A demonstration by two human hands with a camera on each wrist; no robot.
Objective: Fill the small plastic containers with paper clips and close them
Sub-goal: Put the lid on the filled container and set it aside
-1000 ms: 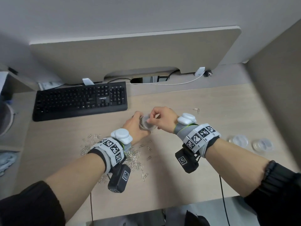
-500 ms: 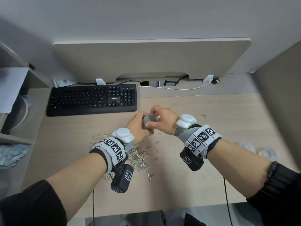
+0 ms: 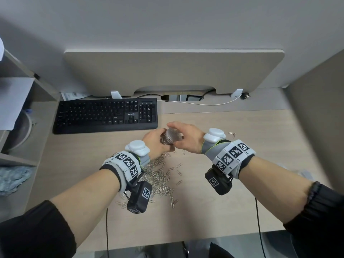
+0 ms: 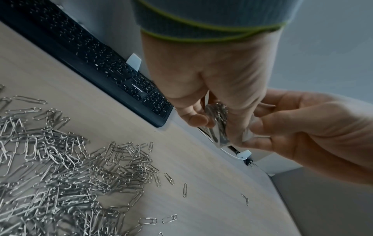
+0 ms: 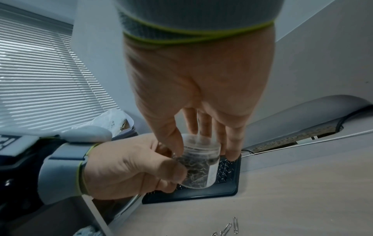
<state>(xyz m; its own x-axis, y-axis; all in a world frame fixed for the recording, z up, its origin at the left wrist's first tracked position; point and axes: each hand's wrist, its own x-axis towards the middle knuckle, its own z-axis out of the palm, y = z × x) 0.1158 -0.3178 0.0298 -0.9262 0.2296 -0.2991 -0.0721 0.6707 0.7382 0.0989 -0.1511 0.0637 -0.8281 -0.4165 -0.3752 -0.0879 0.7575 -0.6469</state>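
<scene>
The small container (image 3: 170,137), filled with paper clips, was tipped onto its side between the left hand (image 3: 156,142) and the right hand (image 3: 188,137). The lid (image 5: 198,142) was gripped from above by the right hand's fingers (image 5: 210,127).

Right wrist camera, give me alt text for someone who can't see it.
Seen from the wrist, the right hand grips the lid of a small clear plastic container full of paper clips, while the left hand holds its body above a light wooden desk. A black keyboard lies behind, and window blinds fill the left.
</scene>
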